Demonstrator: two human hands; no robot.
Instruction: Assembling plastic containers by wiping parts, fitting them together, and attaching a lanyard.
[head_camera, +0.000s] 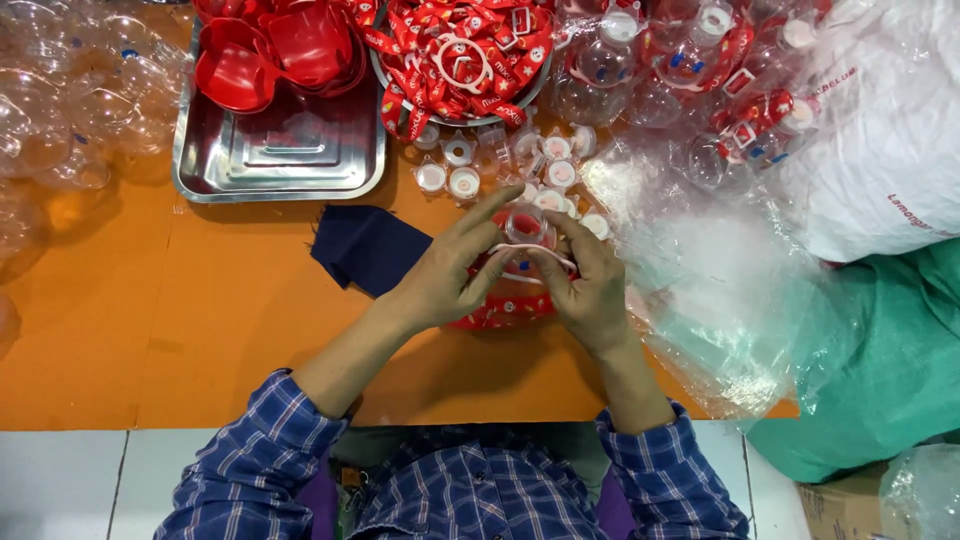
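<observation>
Sitting between both grips: clear bottle (524, 226).

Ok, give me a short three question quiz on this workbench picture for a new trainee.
1. True or false: both hands are on the same small item.
2. What lies on the orange table just beside the left hand? A) dark blue cloth B) green bag C) cardboard box
3. What does the steel tray hold at its far end?

Key:
1. True: the left hand and right hand together hold a small clear bottle with a red strap.
2. A, the dark blue cloth.
3. Red plastic pieces.
</observation>
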